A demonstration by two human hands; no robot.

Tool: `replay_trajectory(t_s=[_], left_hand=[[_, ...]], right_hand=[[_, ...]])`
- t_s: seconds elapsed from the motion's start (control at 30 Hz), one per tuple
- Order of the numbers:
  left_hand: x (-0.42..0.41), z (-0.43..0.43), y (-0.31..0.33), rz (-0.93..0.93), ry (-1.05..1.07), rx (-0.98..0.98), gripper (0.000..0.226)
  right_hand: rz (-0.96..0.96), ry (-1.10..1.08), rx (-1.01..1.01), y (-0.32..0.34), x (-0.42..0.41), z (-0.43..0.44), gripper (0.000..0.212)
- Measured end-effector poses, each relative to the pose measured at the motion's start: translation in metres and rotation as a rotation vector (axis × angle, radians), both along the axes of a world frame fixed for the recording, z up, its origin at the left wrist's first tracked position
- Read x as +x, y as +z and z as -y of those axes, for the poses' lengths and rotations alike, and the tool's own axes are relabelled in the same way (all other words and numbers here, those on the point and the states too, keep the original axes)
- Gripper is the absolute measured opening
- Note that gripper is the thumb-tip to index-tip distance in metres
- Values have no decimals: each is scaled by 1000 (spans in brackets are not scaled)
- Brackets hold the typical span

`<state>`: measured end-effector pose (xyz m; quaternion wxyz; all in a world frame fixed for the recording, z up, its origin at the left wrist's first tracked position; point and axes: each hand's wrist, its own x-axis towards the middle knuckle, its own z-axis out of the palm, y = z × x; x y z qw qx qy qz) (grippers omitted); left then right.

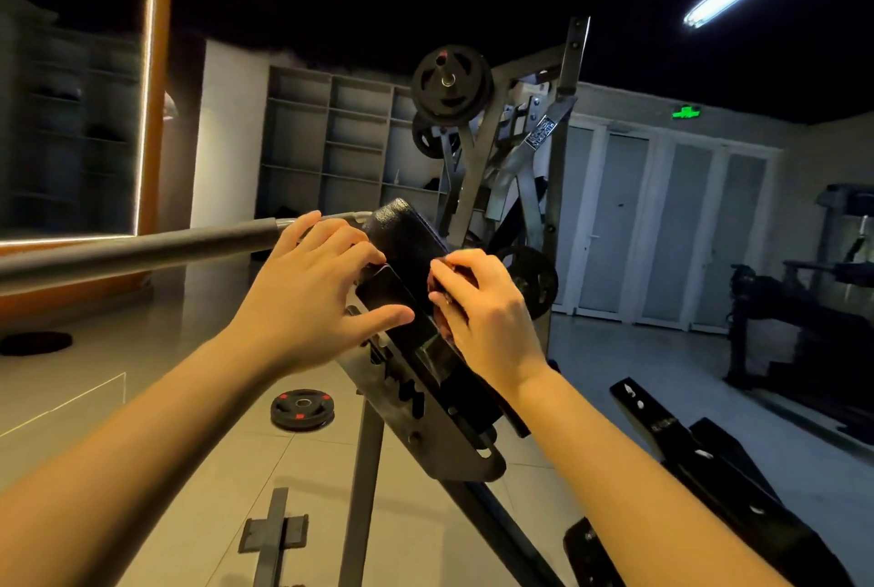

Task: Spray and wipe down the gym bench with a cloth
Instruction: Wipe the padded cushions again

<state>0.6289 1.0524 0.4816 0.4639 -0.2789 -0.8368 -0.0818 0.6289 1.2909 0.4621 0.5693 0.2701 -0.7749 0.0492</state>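
Dim gym, tiled floor (94, 326): tilted black bench pad (411, 231) on steel frame (402, 402) is touched by left hand (307, 298), fingers spread, and gripped at its edge by curled fingers of right hand (482, 312).

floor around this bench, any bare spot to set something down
Bare grey tile left of the round black weight plate, and between the grey steel rack and white doors. Crowded lower right: black frame bars.
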Motion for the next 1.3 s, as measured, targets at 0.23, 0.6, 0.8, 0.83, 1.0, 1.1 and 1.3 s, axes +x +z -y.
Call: replay_trajectory(t_s=[0.23, 0.6, 0.8, 0.83, 1.0, 1.1, 1.3], left_hand=[[0, -4, -10, -36, -29, 22, 80], [-1, -1, -6, -31, -17, 27, 79], [0, -7, -13, -35, -18, 45, 74], [0, -8, -12, -39, -19, 56, 74], [1, -7, -11, -11, -14, 55, 73], [1, -7, -12, -7, -18, 63, 72], [0, -8, -13, -6, -22, 75, 71]], right_hand=[[67, -120, -20, -91, 37, -77, 30], [55, -84, -100, -94, 36, -76, 32], [258, -185, -463, -158, 72, -118, 36], [229, -149, -518, -145, 72, -109, 37], [96, 75, -666, -57, 60, -48, 35], [46, 201, -772, -21, 50, -21, 35], [-10, 305, -771, 24, 35, 24, 49]])
